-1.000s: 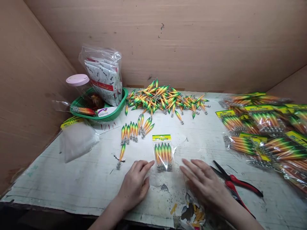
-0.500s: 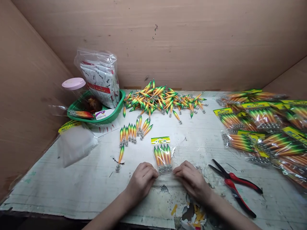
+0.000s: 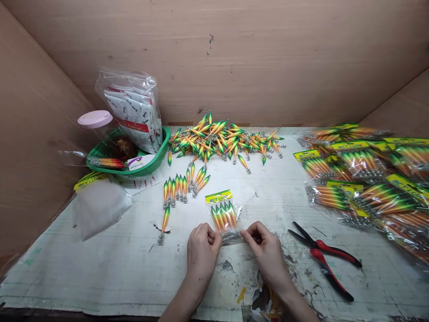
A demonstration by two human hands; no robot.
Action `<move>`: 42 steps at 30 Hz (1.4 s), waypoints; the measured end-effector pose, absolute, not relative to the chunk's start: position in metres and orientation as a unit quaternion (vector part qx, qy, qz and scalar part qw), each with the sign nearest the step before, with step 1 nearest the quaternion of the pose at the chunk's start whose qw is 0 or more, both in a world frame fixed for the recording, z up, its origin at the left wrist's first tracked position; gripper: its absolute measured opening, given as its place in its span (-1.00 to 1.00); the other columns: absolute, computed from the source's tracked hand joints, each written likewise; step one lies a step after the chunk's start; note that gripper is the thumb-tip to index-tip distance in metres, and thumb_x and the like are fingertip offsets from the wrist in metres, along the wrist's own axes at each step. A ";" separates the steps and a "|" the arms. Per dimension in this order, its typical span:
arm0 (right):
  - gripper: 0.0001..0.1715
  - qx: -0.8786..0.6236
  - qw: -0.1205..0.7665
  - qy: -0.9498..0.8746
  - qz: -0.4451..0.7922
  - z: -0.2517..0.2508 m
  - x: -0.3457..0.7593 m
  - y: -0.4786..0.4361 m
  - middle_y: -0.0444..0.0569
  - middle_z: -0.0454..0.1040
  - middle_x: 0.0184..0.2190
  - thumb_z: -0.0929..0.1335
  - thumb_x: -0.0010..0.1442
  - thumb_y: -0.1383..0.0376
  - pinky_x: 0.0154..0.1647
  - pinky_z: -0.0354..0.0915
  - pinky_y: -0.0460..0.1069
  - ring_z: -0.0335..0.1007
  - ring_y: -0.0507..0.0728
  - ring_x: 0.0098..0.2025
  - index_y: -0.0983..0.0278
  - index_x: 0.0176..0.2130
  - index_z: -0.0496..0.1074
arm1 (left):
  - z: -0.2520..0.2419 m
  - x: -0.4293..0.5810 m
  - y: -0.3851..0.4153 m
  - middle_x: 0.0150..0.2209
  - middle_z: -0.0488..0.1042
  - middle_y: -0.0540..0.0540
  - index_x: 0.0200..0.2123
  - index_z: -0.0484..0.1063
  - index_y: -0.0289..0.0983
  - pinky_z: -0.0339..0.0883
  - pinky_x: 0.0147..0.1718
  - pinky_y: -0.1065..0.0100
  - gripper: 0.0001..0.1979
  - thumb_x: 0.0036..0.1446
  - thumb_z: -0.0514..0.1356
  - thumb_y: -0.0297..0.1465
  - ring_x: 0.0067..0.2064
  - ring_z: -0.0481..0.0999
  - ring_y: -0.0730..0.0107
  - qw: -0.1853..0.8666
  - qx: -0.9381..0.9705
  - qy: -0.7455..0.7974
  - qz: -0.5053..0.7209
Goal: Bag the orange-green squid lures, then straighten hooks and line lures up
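Left hand (image 3: pixel 202 245) and right hand (image 3: pixel 265 248) pinch the near edge of a clear yellow-headed packet of orange-green lures (image 3: pixel 223 213) on the tabletop (image 3: pixel 100 264); filled packets (image 3: pixel 362 179) pile right, a loose lure heap (image 3: pixel 217 138) lies unbagged.

Red pliers (image 3: pixel 320 249) lie just right of the right hand (image 3: pixel 266 250). A green basket (image 3: pixel 160 150) sits far off, up and left of the left hand (image 3: pixel 203 250).
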State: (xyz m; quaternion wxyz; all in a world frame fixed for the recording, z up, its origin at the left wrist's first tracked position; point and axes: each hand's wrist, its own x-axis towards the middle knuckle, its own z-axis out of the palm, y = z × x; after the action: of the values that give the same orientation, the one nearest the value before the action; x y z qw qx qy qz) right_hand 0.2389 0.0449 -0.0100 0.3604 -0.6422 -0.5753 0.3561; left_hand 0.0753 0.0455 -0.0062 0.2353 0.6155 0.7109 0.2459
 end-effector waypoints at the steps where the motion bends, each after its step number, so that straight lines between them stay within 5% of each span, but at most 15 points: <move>1: -0.66 -0.638 0.358 -0.568 0.377 -0.008 0.242 0.046 -0.17 0.28 -0.59 0.33 0.18 0.10 -0.53 0.14 -0.08 0.20 0.04 -0.53 0.23 -0.50 0.26 | -0.005 0.075 0.047 -0.57 0.29 -0.01 -0.61 0.04 -0.18 0.15 -0.47 0.37 -0.73 0.08 0.05 -0.43 -0.45 0.35 0.33 0.231 0.622 0.710 0.235; 6: -0.77 -0.621 0.346 -0.615 0.342 -0.007 0.267 0.051 -0.10 0.42 -0.51 0.31 0.21 0.18 -0.46 0.25 -0.05 0.34 0.09 -0.47 0.25 -0.42 0.36 | -0.003 0.072 0.050 -0.54 0.28 -0.01 -0.60 0.03 -0.18 0.15 -0.46 0.37 -0.76 0.07 0.01 -0.47 -0.44 0.34 0.34 0.234 0.646 0.700 0.193; 10: -0.78 -0.632 0.304 -0.708 0.085 -0.011 0.305 0.058 0.04 0.52 -0.37 0.23 0.24 0.36 -0.31 0.30 0.09 0.38 0.22 -0.31 0.25 -0.32 0.44 | 0.002 0.071 0.050 -0.47 0.33 -0.06 -0.53 0.14 -0.19 0.20 -0.43 0.33 -0.81 0.13 -0.07 -0.45 -0.40 0.39 0.30 0.248 0.635 0.707 0.187; 13: -0.72 -0.619 0.250 -0.743 -0.048 -0.006 0.313 0.062 0.11 0.51 -0.18 0.21 0.23 0.39 -0.27 0.29 0.17 0.32 0.30 -0.18 0.22 -0.20 0.47 | 0.010 0.076 0.053 -0.31 0.39 -0.15 -0.26 0.28 -0.27 0.27 -0.34 0.25 -0.83 0.18 -0.02 -0.32 -0.27 0.44 0.19 0.259 0.603 0.727 0.202; 17: -0.76 -0.598 0.275 -0.746 0.100 0.003 0.282 0.059 0.06 0.45 -0.33 0.21 0.29 0.25 -0.34 0.34 0.06 0.36 0.19 -0.31 0.25 -0.26 0.43 | 0.014 0.081 0.061 -0.29 0.41 -0.19 -0.35 0.28 -0.26 0.27 -0.19 0.13 -0.71 -0.02 0.22 -0.18 -0.16 0.40 0.03 0.263 0.591 0.735 0.202; 22: -0.80 -0.622 0.264 -0.713 0.185 -0.008 0.255 0.053 -0.10 0.36 -0.56 0.30 0.21 0.23 -0.54 0.28 -0.02 0.31 0.11 -0.53 0.22 -0.44 0.37 | 0.009 0.074 0.067 -0.41 0.40 -0.07 -0.33 0.28 -0.24 0.26 -0.27 0.22 -0.77 -0.05 0.21 -0.29 -0.25 0.40 0.13 0.328 0.553 0.723 0.254; 26: -0.76 -0.637 0.321 -0.699 0.042 -0.001 0.275 0.052 0.15 0.50 -0.26 0.24 0.20 0.35 -0.31 0.37 0.15 0.40 0.28 -0.22 0.25 -0.21 0.48 | 0.008 0.065 0.069 -0.54 0.29 0.06 -0.27 0.34 -0.30 0.24 -0.38 0.31 -0.71 -0.09 0.22 -0.30 -0.42 0.38 0.29 0.431 0.507 0.689 0.287; 28: -0.70 -0.595 0.330 -0.723 0.119 0.015 0.292 0.053 0.13 0.51 -0.14 0.29 0.20 0.29 -0.20 0.39 0.16 0.41 0.29 -0.11 0.22 -0.08 0.48 | 0.011 0.061 0.068 -0.51 0.36 0.02 -0.35 0.37 -0.30 0.26 -0.39 0.34 -0.73 -0.07 0.23 -0.24 -0.42 0.41 0.32 0.504 0.473 0.644 0.329; 31: -0.70 -0.540 0.346 -0.719 0.268 0.039 0.317 0.059 0.04 0.56 -0.29 0.27 0.25 0.20 -0.28 0.43 0.01 0.47 0.16 -0.23 0.27 -0.22 0.55 | 0.023 0.059 0.062 -0.33 0.53 -0.08 -0.26 0.39 -0.28 0.35 -0.22 0.32 -0.62 -0.08 0.29 -0.15 -0.25 0.52 0.27 0.591 0.381 0.579 0.413; 35: -0.72 -0.615 0.432 -0.636 0.176 0.052 0.334 0.071 0.15 0.51 -0.17 0.33 0.19 0.15 -0.23 0.41 0.09 0.39 0.25 -0.10 0.27 -0.24 0.55 | 0.042 0.063 0.053 -0.18 0.57 -0.16 -0.14 0.41 -0.27 0.34 -0.04 0.28 -0.49 -0.15 0.38 -0.16 -0.09 0.53 0.21 0.627 0.313 0.542 0.463; 39: -0.59 -0.585 0.421 -0.571 0.393 0.059 0.300 0.067 0.04 0.50 -0.26 0.37 0.11 0.00 -0.27 0.41 0.04 0.45 0.18 -0.24 0.24 -0.19 0.47 | 0.049 0.081 0.050 -0.15 0.58 -0.16 -0.15 0.43 -0.27 0.37 -0.04 0.26 -0.51 -0.16 0.40 -0.21 -0.08 0.54 0.20 0.632 0.291 0.515 0.500; 42: -0.58 -0.516 0.419 -0.510 0.545 0.056 0.255 0.056 -0.07 0.44 -0.42 0.46 -0.02 0.01 -0.37 0.36 -0.05 0.40 0.07 -0.38 0.29 -0.33 0.43 | 0.041 0.091 0.049 -0.19 0.60 -0.14 -0.22 0.46 -0.27 0.42 -0.09 0.25 -0.52 -0.20 0.41 -0.15 -0.11 0.55 0.16 0.650 0.285 0.497 0.499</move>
State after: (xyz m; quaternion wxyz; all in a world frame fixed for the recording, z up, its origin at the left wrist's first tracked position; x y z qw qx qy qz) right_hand 0.2552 0.0557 0.0557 0.4191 -0.5165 -0.5101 0.5454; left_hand 0.0913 0.0491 0.0413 0.6505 0.2846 0.4966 0.4993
